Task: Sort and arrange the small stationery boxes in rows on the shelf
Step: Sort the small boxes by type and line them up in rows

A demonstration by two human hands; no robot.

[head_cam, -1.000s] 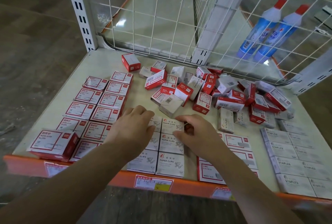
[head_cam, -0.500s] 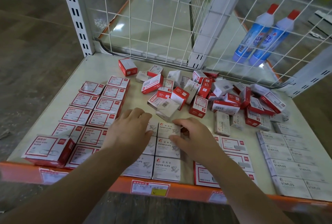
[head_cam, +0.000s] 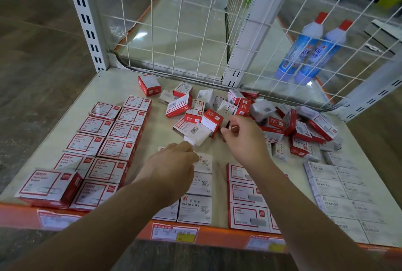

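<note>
While left hand [head_cam: 174, 162] rests loosely curled on paper-clip row [head_cam: 196, 203], right hand [head_cam: 243, 138] reaches frame-centre pile [head_cam: 250, 114], fingers curled; grasp unclear. Next: pick matching box.

Head camera looks forward and down, close over the shelf [head_cam: 165, 88].

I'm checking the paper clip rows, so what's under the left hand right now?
The left hand covers the back of the white paper clip boxes. One box's right part shows past its fingers; whatever lies beneath the palm is hidden.
</note>
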